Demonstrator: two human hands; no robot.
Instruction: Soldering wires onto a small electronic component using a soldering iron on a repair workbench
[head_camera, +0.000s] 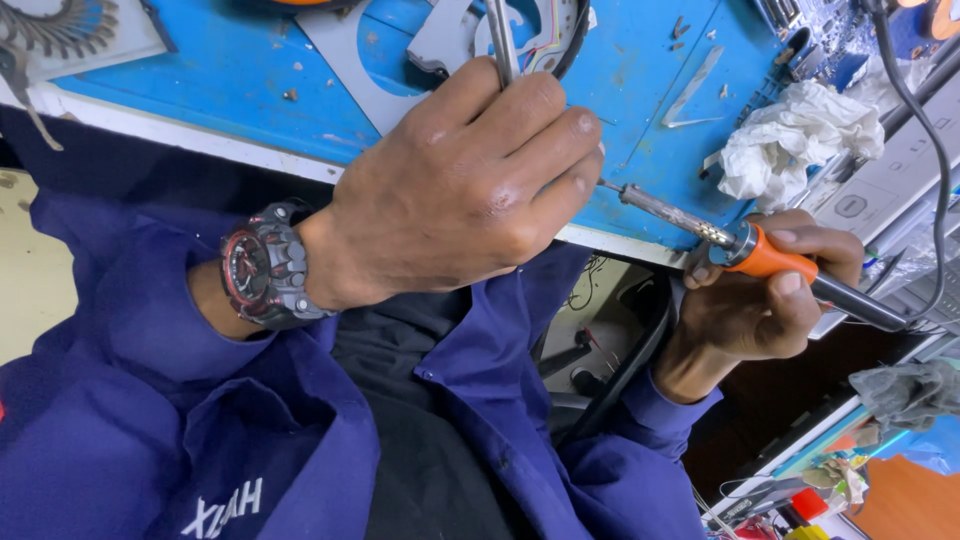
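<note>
I see the soldering iron (770, 255) at the right, its orange collar and black handle clamped in the right hand (755, 305), the metal tip (607, 186) reaching left until it almost meets the knuckles of the left hand (470, 185). That hand's fingers are curled tight around a thin metal rod (502, 40), perhaps tweezers, which runs to the far edge. What the tip touches is hidden behind those fingers, so I cannot tell how much of the joint is done; I judge the work mid-way. Farther out lie the blue bench mat (230, 85), a crumpled tissue (795, 135) at the right and a wristwatch (265, 270) on the left wrist
</note>
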